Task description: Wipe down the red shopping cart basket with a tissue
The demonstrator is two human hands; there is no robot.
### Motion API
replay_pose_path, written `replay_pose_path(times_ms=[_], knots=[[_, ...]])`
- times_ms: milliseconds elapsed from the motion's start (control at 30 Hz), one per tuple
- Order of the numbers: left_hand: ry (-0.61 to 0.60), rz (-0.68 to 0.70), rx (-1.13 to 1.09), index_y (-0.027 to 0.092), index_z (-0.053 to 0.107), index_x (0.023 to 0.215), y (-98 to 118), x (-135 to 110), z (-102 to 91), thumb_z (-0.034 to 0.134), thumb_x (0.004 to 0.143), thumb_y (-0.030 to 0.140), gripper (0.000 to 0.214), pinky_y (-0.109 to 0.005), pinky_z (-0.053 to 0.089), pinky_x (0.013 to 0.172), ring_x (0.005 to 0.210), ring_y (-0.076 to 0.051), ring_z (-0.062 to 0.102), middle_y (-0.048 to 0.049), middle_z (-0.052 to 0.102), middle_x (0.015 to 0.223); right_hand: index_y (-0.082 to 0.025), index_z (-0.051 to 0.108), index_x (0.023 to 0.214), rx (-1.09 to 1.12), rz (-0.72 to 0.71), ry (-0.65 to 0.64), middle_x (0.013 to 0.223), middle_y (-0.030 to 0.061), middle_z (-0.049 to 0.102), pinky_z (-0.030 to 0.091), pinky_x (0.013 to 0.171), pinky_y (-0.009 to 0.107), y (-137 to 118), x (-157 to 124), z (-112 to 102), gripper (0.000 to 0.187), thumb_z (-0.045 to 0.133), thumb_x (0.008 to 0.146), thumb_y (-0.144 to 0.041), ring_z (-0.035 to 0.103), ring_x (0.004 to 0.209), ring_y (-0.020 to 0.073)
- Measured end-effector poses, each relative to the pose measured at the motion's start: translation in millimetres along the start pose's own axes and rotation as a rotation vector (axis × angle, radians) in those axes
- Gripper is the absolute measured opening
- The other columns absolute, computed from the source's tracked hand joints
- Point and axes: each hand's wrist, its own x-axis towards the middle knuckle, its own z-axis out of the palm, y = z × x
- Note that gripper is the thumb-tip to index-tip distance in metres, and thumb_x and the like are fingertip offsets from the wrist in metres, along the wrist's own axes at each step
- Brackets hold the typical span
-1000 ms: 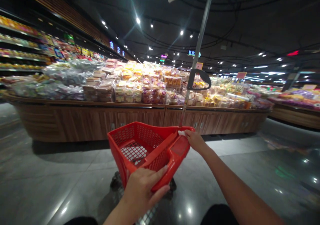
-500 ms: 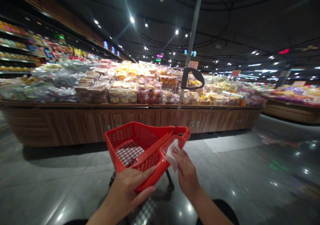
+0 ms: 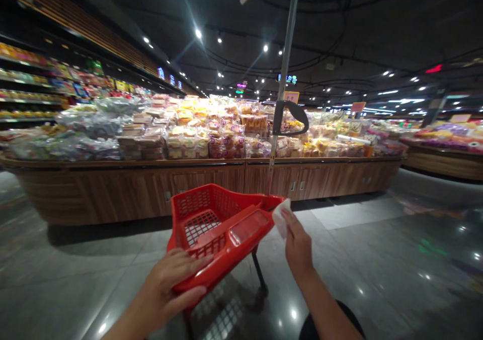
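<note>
L hand (image 3: 168, 279) wraps the red plastic handle (image 3: 226, 244) of a red plastic mesh shopping basket (image 3: 199, 214), grip closed round it. R hand (image 3: 298, 244) is off the basket, just beside its far right corner, grip pinching a small white paper tissue (image 3: 281, 218) (could be a wet wipe, can't tell). A thin grey metal pole (image 3: 285, 53) rises from the basket's far edge w/ a black plastic loop (image 3: 290, 118) on it. Basket sits on a black metal wheeled frame (image 3: 258, 274) above a polished grey tile floor (image 3: 94, 274). Ahead: a long wood-panelled desk (image 3: 113, 189) piled w/ bagged baked goods (image 3: 204, 134), packed store shelves (image 3: 37, 83) to the left.
</note>
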Motion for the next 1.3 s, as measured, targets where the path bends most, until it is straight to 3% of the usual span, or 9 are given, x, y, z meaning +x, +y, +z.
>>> replay_pose_path(times_ms=[100,267,367,533,633,733,933,1133,1300], knots=[[0.02,-0.035,0.05,0.036,0.055,0.123,2,-2,-10.2,0.066,0.074,0.044,0.051,-0.03,0.048,0.089,0.096,-0.019,0.065,0.0009,0.07,0.108,-0.021,0.056,0.124,-0.088,0.03,0.023,0.127,0.0088,0.058,0.039,0.104,0.048,12,16,-13,0.038,0.036,0.093,-0.016,0.047,0.124,0.0222],[0.144,-0.142,0.212,0.029,0.058,0.119,37,9,-21.3,0.062,0.075,0.052,0.05,-0.042,0.046,0.09,0.102,-0.026,0.061,-0.005,0.067,0.114,-0.021,0.06,0.119,-0.098,-0.102,-0.301,0.127,0.0079,0.058,0.032,0.106,0.051,12,18,0,0.032,0.042,0.092,-0.02,0.042,0.126,0.024],[0.206,-0.169,0.283,0.024,0.06,0.117,72,31,-7.0,0.06,0.077,0.049,0.047,-0.045,0.044,0.091,0.102,-0.027,0.06,-0.007,0.067,0.114,-0.02,0.06,0.118,-0.073,-0.105,-0.346,0.123,0.0075,0.061,0.028,0.107,0.05,6,18,9,0.032,0.039,0.093,-0.019,0.046,0.122,0.0223],[0.147,-0.21,0.268,0.017,0.058,0.12,113,81,33.3,0.061,0.077,0.042,0.049,-0.05,0.038,0.1,0.114,-0.03,0.055,-0.01,0.061,0.125,-0.02,0.063,0.109,-0.014,-0.085,-0.376,0.106,0.0066,0.068,0.037,0.099,0.042,-24,27,9,0.03,0.037,0.095,-0.021,0.058,0.101,0.0194],[0.11,-0.345,0.316,0.013,0.056,0.123,111,97,44.6,0.059,0.078,0.038,0.052,-0.054,0.033,0.102,0.12,-0.034,0.05,-0.0147,0.056,0.13,-0.019,0.064,0.108,-0.015,-0.135,-0.5,0.098,0.0061,0.07,0.044,0.088,0.035,-38,35,9,0.03,0.037,0.095,-0.024,0.061,0.092,0.0181],[0.064,-0.439,0.392,0.006,0.056,0.121,100,94,45.7,0.055,0.081,0.037,0.051,-0.053,0.036,0.099,0.119,-0.036,0.051,-0.0209,0.055,0.129,-0.018,0.065,0.102,0.014,-0.244,-0.608,0.093,0.0058,0.071,0.045,0.081,0.031,-31,41,9,0.03,0.037,0.096,-0.026,0.063,0.086,0.0172],[0.053,-0.442,0.425,0.011,0.059,0.12,88,80,40.0,0.054,0.082,0.04,0.048,-0.049,0.039,0.098,0.115,-0.032,0.055,-0.0161,0.059,0.126,-0.016,0.065,0.094,0.07,-0.23,-0.493,0.088,0.0087,0.071,0.048,0.073,0.029,4,45,-2,0.033,0.035,0.096,-0.029,0.065,0.081,0.0184],[0.036,-0.429,0.404,0.01,0.058,0.12,84,82,38.5,0.054,0.081,0.039,0.049,-0.049,0.037,0.101,0.116,-0.032,0.054,-0.0161,0.058,0.126,-0.018,0.067,0.087,-0.232,-0.063,-0.859,0.082,0.0083,0.072,0.046,0.071,0.027,-48,57,18,0.036,0.034,0.097,-0.028,0.067,0.076,0.0183],[0.03,-0.409,0.388,0.011,0.058,0.12,77,84,37.6,0.054,0.082,0.04,0.048,-0.049,0.036,0.101,0.119,-0.032,0.052,-0.015,0.057,0.128,-0.012,0.07,0.08,-0.311,0.025,-0.954,0.084,0.0137,0.072,0.043,0.064,0.025,-66,79,51,0.029,0.043,0.091,-0.019,0.067,0.075,0.0196]])
